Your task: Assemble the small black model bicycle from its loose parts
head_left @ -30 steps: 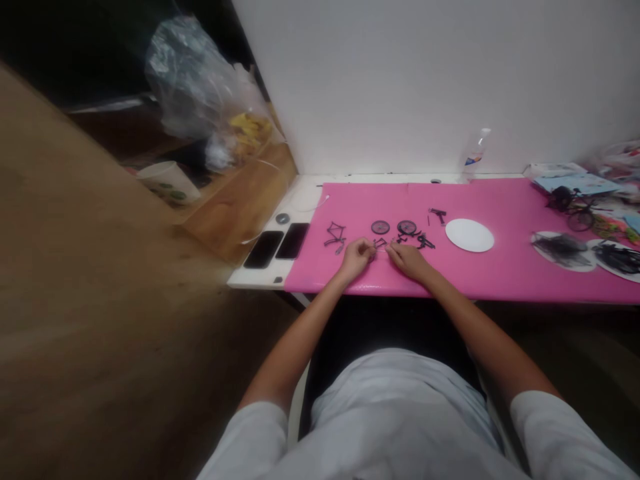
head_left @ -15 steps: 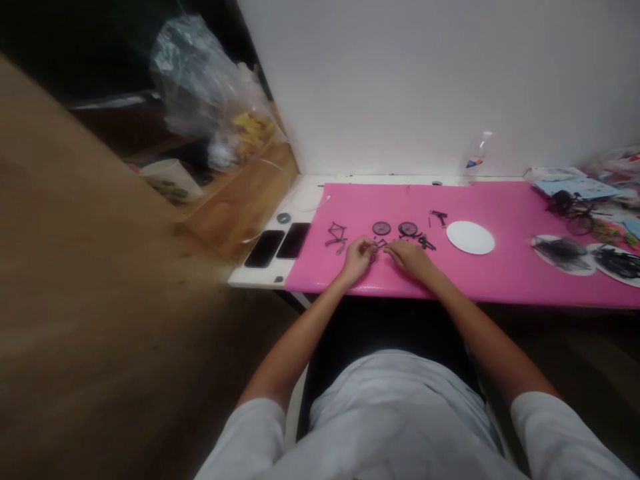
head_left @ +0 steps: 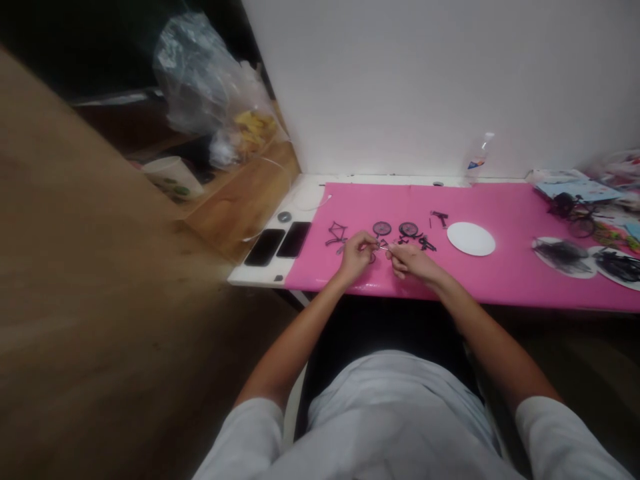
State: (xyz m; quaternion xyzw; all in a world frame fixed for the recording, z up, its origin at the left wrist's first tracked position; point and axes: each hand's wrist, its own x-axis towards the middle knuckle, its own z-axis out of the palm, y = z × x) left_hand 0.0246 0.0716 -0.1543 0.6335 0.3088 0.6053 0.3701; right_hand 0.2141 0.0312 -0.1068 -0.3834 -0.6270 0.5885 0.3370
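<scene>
Both hands meet over the pink mat [head_left: 360, 200], near the table's front edge. My left hand [head_left: 357, 257] is closed in a pinch on a small dark part that its fingertips mostly hide. Between thumb and finger of my right hand [head_left: 411, 261] is a thin metal rod [head_left: 384, 249], its left end close to the left fingertips. Just beyond the hands lie two small black toy bicycle wheels [head_left: 382, 229]. A miniature bicycle frame [head_left: 337, 231] rests to the left. Several small black parts [head_left: 427, 244] lie beyond the right hand.
A white plate [head_left: 471, 239] lies to the right, with two more plates of black parts [head_left: 620, 261] farther along. An assembled toy bicycle [head_left: 580, 220] stands at the far right. Two phones [head_left: 265, 247] lie at the left edge. A clear bottle [head_left: 479, 159] stands by the wall.
My right hand has turned and drawn slightly back from the left, so the thin rod now shows between them. The left hand stays nearly in place.
</scene>
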